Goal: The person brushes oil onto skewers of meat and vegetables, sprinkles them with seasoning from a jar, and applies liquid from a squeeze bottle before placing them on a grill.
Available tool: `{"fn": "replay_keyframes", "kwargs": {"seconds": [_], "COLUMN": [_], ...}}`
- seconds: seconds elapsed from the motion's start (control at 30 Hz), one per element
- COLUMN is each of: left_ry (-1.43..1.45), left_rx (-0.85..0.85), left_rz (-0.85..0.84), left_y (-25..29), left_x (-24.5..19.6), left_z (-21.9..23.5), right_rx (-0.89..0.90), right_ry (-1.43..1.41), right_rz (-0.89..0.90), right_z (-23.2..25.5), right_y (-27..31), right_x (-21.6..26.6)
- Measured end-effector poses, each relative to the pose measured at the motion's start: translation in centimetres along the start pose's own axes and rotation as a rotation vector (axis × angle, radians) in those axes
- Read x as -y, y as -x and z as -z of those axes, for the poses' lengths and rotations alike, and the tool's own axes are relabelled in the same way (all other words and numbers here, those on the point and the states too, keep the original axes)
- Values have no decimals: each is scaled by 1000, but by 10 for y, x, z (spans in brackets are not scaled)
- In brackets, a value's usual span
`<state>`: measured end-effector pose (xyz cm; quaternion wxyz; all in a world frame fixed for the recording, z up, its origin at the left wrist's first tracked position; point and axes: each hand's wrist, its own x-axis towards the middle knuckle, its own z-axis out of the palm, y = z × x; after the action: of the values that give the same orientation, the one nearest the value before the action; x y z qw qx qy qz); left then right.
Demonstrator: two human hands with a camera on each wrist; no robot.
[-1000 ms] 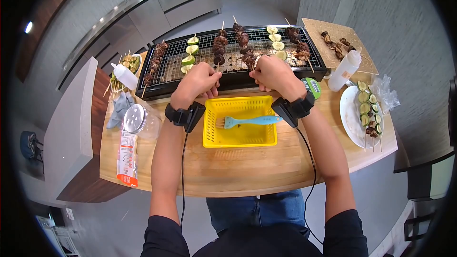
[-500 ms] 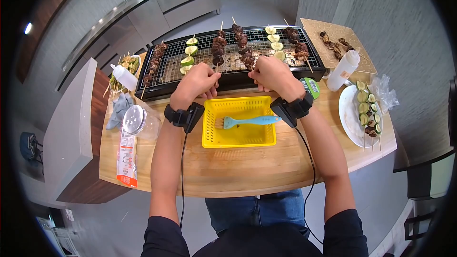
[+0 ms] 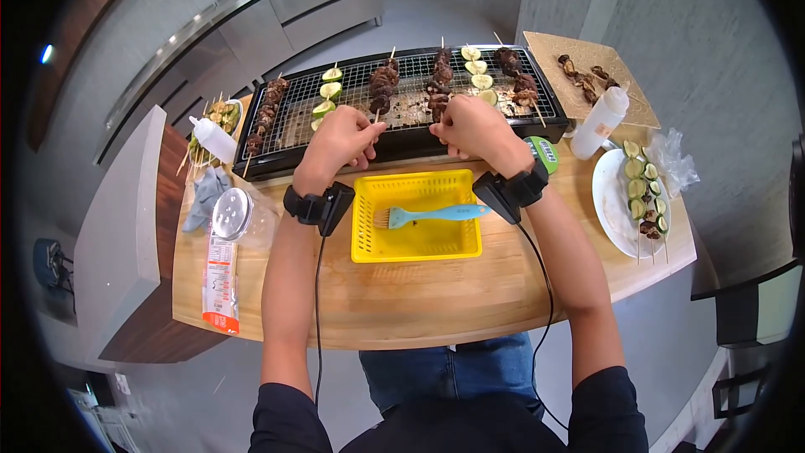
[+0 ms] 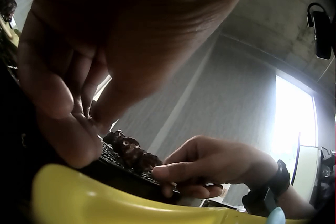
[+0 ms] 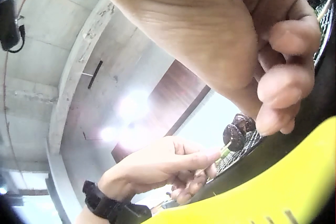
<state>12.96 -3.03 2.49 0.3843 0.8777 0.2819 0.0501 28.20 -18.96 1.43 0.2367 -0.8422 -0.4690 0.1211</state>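
My left hand [image 3: 340,141] pinches the near end of a skewer of dark browned chunks [image 3: 384,84] lying along the grill [image 3: 293,130]. Beside it, my right hand [image 3: 478,127] grips the near end of another dark skewer [image 3: 440,75], its fingers covering the lower stick. In the right wrist view, the left hand's skewer shows a dark round piece [image 5: 234,136] close to the thumb. Seen from the left wrist, the right hand's skewer [image 4: 134,151] runs over the mesh. Sliced green-skinned vegetable skewers [image 3: 327,88] and other dark skewers [image 3: 268,113] share the grill.
Below the hands stands a yellow basket [image 3: 417,255] holding a blue brush [image 3: 436,215]. At right are a squeeze bottle [image 3: 599,123], a white plate [image 3: 610,218] of vegetable skewers and a brown board [image 3: 545,54]. A jar [image 3: 251,218] and another squeeze bottle [image 3: 215,139] stand left.
The far end of the right hand's skewer has swung to the right, so it lies nearly straight away from me. The left hand has shifted slightly left with its skewer. The basket and brush stay put.
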Motion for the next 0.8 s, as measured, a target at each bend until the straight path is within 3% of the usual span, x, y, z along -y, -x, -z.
{"fn": "replay_keyframes", "kwargs": {"seconds": [0.33, 0.57, 0.8], "left_ry": [219, 311, 200], "left_rx": [-31, -51, -9], "left_rz": [-43, -44, -51], "left_y": [-14, -11, -6], "left_x": [19, 27, 15], "left_z": [14, 41, 29], "right_rx": [71, 45, -62], "right_ry": [-316, -301, -229], "right_rz": [-9, 7, 55], "right_z": [12, 14, 18], "right_y": [-3, -2, 2], "right_x": [-11, -14, -11]}}
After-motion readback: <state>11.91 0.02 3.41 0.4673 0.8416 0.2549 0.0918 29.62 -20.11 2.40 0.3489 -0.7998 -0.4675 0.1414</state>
